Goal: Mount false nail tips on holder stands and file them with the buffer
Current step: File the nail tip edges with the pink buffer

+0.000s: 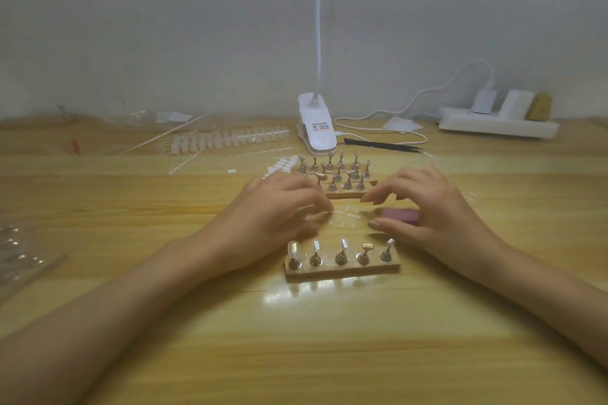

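The left hand [279, 207] lies palm down just beyond the near holder block [342, 268]. Its grip is closed: the fingers curl down and pinch the left end of a strip of clear nail tips [343, 216], which lies flat on the bench [296, 339] between the two hands. The right hand [431, 204] hovers to the right of the strip with its fingers bent and its thumb stretched out low toward the left. The pink buffer [399, 215] shows under this hand, between thumb and fingers. Motion blur hides whether that grip is clamped on it or only covers it, so I cannot tell.

The near holder block is a wooden bar carrying five metal stands in a row. The leftmost stand bears a wide clear nail tip [293, 248]; the tops of the other four are too small to read. Just beyond the hands, the far holder blocks [342, 195] carry a crowd of upright stands.

Farther off stand a white clip lamp [317, 131], black tweezers [385, 145] to its right, a white power strip [493, 125] at far right and racks of nail tips [230, 138] at far left.
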